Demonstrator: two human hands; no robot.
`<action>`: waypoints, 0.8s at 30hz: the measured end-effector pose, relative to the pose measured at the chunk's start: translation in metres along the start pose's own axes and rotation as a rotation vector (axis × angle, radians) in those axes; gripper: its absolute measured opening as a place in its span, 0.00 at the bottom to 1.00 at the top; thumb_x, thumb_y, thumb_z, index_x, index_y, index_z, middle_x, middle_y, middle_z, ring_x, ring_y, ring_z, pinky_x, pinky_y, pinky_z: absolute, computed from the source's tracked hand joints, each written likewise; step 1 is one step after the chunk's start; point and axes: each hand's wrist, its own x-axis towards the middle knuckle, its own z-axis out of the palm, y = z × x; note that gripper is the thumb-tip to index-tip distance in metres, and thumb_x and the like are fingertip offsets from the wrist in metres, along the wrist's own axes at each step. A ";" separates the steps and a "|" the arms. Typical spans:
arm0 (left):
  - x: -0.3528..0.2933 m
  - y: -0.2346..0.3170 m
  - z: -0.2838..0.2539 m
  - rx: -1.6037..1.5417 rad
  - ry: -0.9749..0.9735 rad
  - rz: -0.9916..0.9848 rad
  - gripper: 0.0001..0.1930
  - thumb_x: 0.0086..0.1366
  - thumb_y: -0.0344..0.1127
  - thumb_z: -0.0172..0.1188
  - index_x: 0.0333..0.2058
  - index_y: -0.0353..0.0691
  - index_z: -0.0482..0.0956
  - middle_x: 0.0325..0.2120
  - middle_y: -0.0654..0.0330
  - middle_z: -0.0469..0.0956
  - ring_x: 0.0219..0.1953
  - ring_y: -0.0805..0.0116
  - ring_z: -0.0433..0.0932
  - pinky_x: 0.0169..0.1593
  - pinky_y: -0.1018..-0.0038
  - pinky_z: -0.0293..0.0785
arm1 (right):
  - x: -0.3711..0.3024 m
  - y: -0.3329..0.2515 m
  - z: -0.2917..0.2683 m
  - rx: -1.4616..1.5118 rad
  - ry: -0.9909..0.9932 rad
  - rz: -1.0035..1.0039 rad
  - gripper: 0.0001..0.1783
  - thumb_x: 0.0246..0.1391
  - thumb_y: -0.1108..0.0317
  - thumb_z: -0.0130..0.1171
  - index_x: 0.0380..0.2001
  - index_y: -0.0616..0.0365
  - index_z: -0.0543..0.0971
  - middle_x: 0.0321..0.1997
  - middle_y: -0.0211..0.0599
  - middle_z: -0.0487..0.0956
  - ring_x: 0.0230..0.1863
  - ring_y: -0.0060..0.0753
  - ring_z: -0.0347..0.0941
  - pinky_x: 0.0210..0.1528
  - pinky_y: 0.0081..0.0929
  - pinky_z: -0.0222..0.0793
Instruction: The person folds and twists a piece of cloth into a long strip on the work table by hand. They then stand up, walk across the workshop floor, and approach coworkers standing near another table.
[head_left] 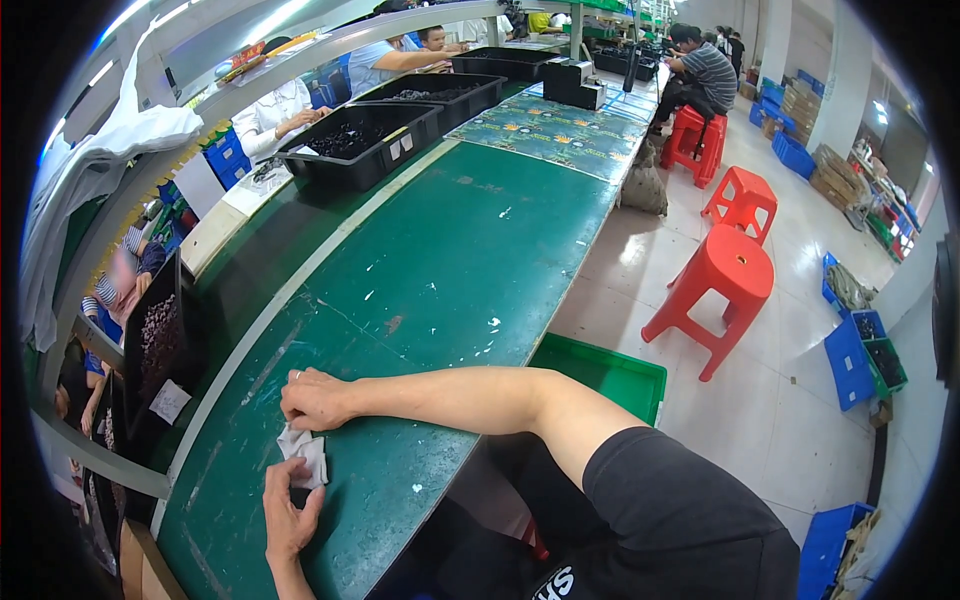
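A small crumpled white cloth (314, 458) lies on the green tabletop (420, 260), between my two hands near the table's left part. My right hand (320, 400) reaches across from the right, its fingers curled down at the cloth's far end. At the near end, my left hand (290, 508) has its fingers and thumb bent around the cloth's edge. The right fingertips are partly hidden under the hand. Both hands rest low, close to the table surface.
Black bins (360, 145) of dark parts line the table's far left side, beyond a pale rail. A black box (575, 84) stands on a patterned sheet (550, 130). Red stools (715, 285) and a green tray (605, 375) are to the right. Other people sit along the line.
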 end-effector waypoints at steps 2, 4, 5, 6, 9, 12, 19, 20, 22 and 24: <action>0.000 -0.001 0.000 -0.012 0.007 -0.019 0.19 0.39 0.22 0.56 0.35 0.36 0.69 0.24 0.55 0.67 0.29 0.62 0.67 0.35 0.73 0.65 | 0.004 0.003 0.002 0.052 0.125 0.044 0.05 0.34 0.66 0.55 0.16 0.56 0.74 0.23 0.38 0.73 0.34 0.44 0.65 0.36 0.37 0.60; 0.002 -0.002 -0.003 0.091 -0.092 -0.081 0.16 0.39 0.24 0.59 0.32 0.36 0.72 0.23 0.56 0.67 0.27 0.63 0.67 0.32 0.73 0.64 | 0.007 0.007 0.003 0.133 0.329 0.102 0.06 0.35 0.66 0.53 0.16 0.58 0.74 0.23 0.42 0.74 0.31 0.46 0.68 0.33 0.36 0.63; 0.002 -0.004 -0.004 0.091 -0.092 -0.083 0.16 0.39 0.24 0.59 0.32 0.36 0.72 0.23 0.56 0.67 0.27 0.63 0.67 0.32 0.73 0.64 | 0.008 0.007 0.000 0.134 0.328 0.102 0.06 0.35 0.66 0.53 0.16 0.58 0.74 0.23 0.42 0.74 0.31 0.46 0.68 0.33 0.36 0.63; 0.001 -0.006 -0.004 0.106 -0.097 -0.077 0.14 0.39 0.24 0.59 0.29 0.35 0.73 0.23 0.56 0.67 0.27 0.62 0.67 0.32 0.73 0.64 | 0.011 0.007 -0.005 0.223 0.328 0.180 0.07 0.37 0.66 0.53 0.19 0.59 0.73 0.24 0.42 0.73 0.31 0.45 0.68 0.33 0.34 0.64; 0.001 -0.008 -0.001 0.078 -0.048 -0.024 0.10 0.39 0.24 0.60 0.26 0.35 0.73 0.23 0.57 0.68 0.28 0.62 0.67 0.33 0.72 0.64 | 0.016 0.011 -0.011 0.304 0.384 0.252 0.08 0.41 0.68 0.52 0.22 0.63 0.72 0.26 0.45 0.73 0.29 0.42 0.70 0.32 0.30 0.65; 0.002 -0.010 0.004 0.061 0.045 0.083 0.09 0.40 0.24 0.59 0.24 0.35 0.73 0.25 0.57 0.70 0.31 0.61 0.67 0.35 0.72 0.64 | 0.016 0.014 -0.015 0.499 0.413 0.365 0.09 0.40 0.67 0.53 0.20 0.64 0.73 0.25 0.45 0.74 0.31 0.41 0.70 0.33 0.31 0.65; 0.001 -0.001 0.003 -0.055 -0.031 -0.133 0.09 0.41 0.24 0.58 0.25 0.34 0.72 0.26 0.56 0.71 0.26 0.65 0.69 0.31 0.76 0.66 | 0.015 0.015 -0.017 0.459 0.387 0.405 0.09 0.40 0.66 0.53 0.21 0.63 0.73 0.26 0.46 0.74 0.32 0.43 0.70 0.34 0.31 0.65; 0.001 0.000 0.003 -0.055 -0.031 -0.134 0.09 0.41 0.24 0.58 0.25 0.34 0.72 0.26 0.56 0.71 0.26 0.65 0.69 0.31 0.76 0.66 | 0.015 0.016 -0.017 0.451 0.386 0.402 0.09 0.40 0.66 0.53 0.21 0.63 0.73 0.26 0.46 0.74 0.32 0.42 0.70 0.34 0.31 0.65; 0.000 0.000 0.005 -0.049 0.014 -0.091 0.10 0.42 0.23 0.58 0.27 0.34 0.72 0.23 0.57 0.69 0.21 0.68 0.68 0.26 0.78 0.65 | 0.016 0.019 -0.016 0.442 0.384 0.400 0.09 0.40 0.66 0.53 0.21 0.63 0.73 0.26 0.46 0.74 0.33 0.42 0.70 0.34 0.31 0.65; 0.000 -0.007 0.000 0.011 -0.008 -0.053 0.11 0.42 0.23 0.58 0.29 0.34 0.72 0.21 0.57 0.68 0.20 0.68 0.67 0.25 0.77 0.64 | 0.017 0.021 -0.018 0.404 0.401 0.401 0.10 0.42 0.66 0.53 0.22 0.64 0.72 0.26 0.44 0.74 0.31 0.38 0.70 0.33 0.29 0.64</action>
